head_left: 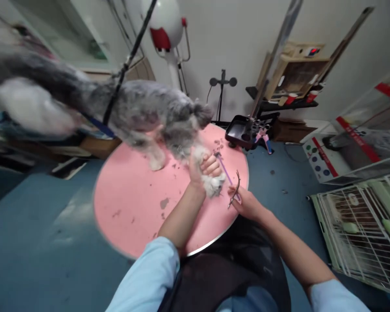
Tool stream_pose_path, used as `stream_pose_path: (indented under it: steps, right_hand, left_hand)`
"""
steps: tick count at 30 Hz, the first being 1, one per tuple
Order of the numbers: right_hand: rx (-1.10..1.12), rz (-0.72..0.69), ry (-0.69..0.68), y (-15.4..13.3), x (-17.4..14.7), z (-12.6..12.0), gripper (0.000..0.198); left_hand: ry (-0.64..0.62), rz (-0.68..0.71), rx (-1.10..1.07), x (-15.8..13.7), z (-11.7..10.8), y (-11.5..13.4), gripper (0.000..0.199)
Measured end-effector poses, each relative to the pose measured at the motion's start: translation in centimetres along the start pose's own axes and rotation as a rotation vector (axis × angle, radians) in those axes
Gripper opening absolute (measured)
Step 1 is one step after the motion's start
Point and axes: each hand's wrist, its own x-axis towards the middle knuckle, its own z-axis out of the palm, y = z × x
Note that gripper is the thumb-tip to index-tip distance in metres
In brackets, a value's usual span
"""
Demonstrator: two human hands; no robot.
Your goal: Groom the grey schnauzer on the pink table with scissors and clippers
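- Grey dog [139, 112] stands on round pink table [133, 203], a dark leash [123, 73] running upward from its back.
- Left hand [205, 170] closed around the dog's white paw [214, 184] and a purple comb [224, 170], held above the table's right part.
- Right hand [247, 203] grips scissors [234, 190], just beside the paw.
- Black tool tray [238, 130] sits behind the table; a wire cage [364, 229] stands far right.

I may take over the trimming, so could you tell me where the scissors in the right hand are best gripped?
Take the scissors by the finger loops at their lower end, where the right hand has them, coming from the right. The blades point up toward the paw that the left hand holds.
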Motion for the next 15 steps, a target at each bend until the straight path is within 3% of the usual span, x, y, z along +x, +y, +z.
stream_pose_path:
  steps: [4,9,13,15]
  right_hand:
    - [-0.294,-0.147,-0.08,-0.8,1.2,-1.5,0.032]
    - [-0.383,-0.394,-0.123,-2.8,4.0,-3.0,0.036]
    - [-0.481,-0.471,-0.15,-3.1,6.3,-3.2,0.033]
    - [-0.538,-0.487,-0.099,-2.5,6.9,-2.9,0.031]
  left_hand:
    - [0.058,0.092,-0.01,-1.1,1.1,1.0,0.049]
    - [0.124,0.115,-0.117,-2.1,2.2,1.9,0.041]
    - [0.183,0.105,-0.16,-2.3,2.8,2.1,0.037]
    - [0.206,0.115,-0.184,-2.4,3.1,2.1,0.034]
